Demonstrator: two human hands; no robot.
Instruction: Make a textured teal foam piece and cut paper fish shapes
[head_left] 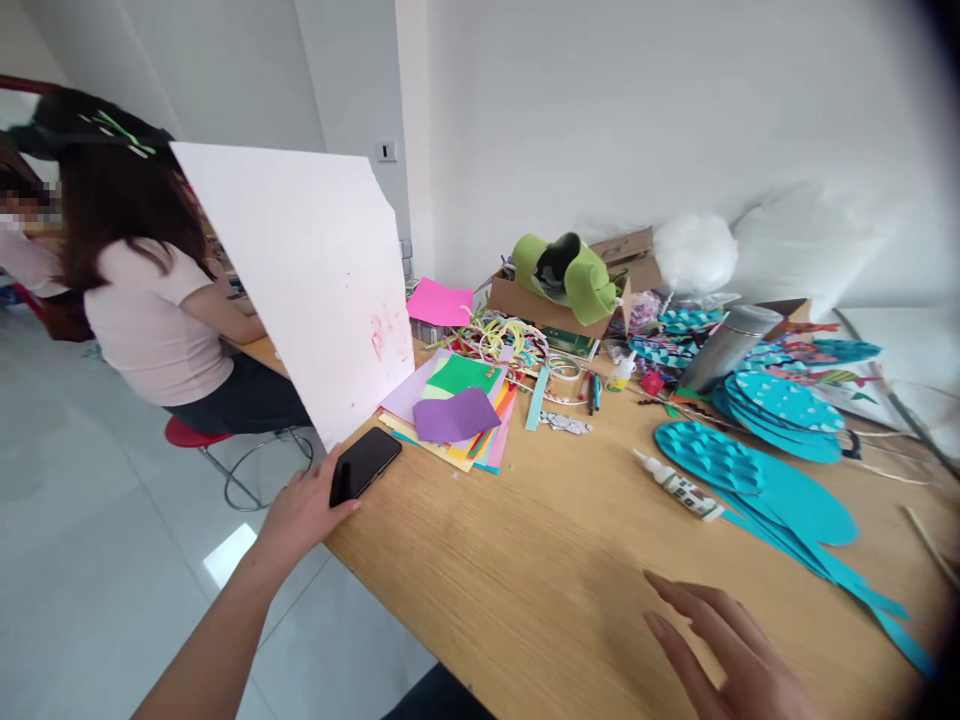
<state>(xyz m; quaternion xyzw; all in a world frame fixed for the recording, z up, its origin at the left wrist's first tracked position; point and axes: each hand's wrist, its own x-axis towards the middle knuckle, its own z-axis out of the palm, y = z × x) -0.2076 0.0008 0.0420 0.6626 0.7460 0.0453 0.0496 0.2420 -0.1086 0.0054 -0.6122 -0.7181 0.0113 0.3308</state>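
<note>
At the table's left edge my left hand [307,505] grips a black smartphone [367,465]. Its thumb lies along the near edge and its fingers go round the left side. Over the bare wood at the lower right hovers my right hand [724,640], open, thumb and fingers apart, holding nothing. A white glue bottle [682,487] lies beyond it. Beside the bottle are blue oval paper pieces [806,495], one with raised scales [709,455], and long blue strips [825,565]. Just past the phone is a stack of coloured paper [457,410] with a purple sheet on top.
A tall white board [300,290] stands upright at the left edge. Behind it a person in a pale pink shirt [161,320] sits on a red stool [193,432]. Along the wall are a cardboard box [517,298], a steel flask [731,345], pens [594,392] and a tangle of ribbons [506,338].
</note>
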